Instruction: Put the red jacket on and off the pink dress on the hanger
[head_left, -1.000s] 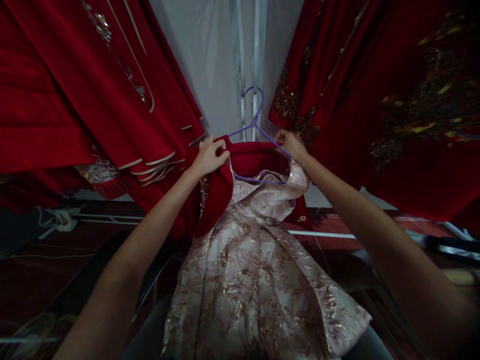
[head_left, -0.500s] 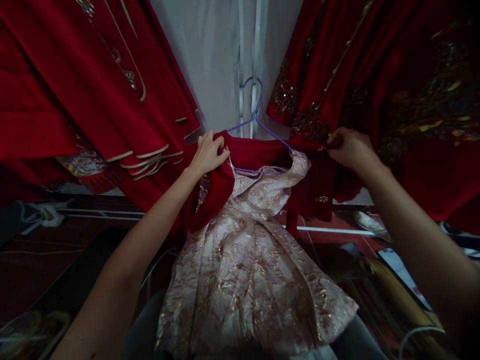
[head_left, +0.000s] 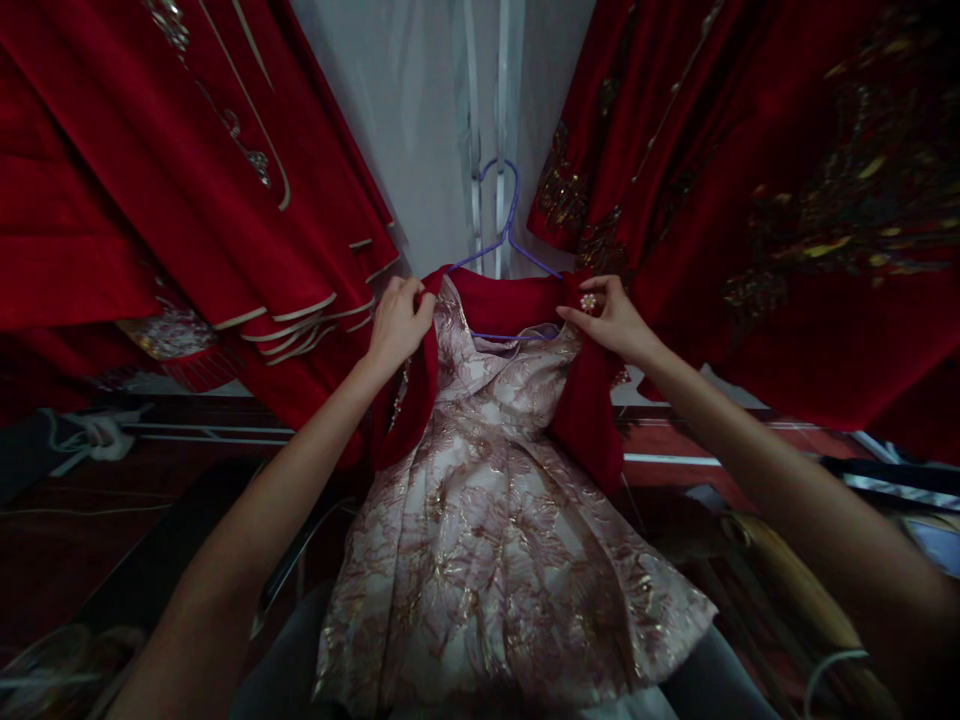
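Note:
A pale pink and gold brocade dress (head_left: 495,520) hangs from a purple hanger (head_left: 512,215) and spreads over my lap. Around its shoulders lies a red jacket (head_left: 589,410), one front panel on each side of the dress. My left hand (head_left: 399,318) grips the jacket at the left shoulder, fingers closed on the cloth. At the right shoulder my right hand (head_left: 611,315) pinches the jacket's edge between thumb and fingers, beside a small flower-shaped ornament (head_left: 588,301). Beaded trim (head_left: 400,395) shows on the jacket below my left hand.
Red embroidered garments (head_left: 247,180) hang at the left, and more red garments with gold sequins (head_left: 840,230) at the right. White rails (head_left: 501,120) run up the middle. A brown roll (head_left: 795,580) lies low on the right.
My right hand has moved left and inward, bringing the jacket's right side over the dress shoulder. The jacket's left side now sits farther out, showing the left dress strap. My left hand shifted slightly.

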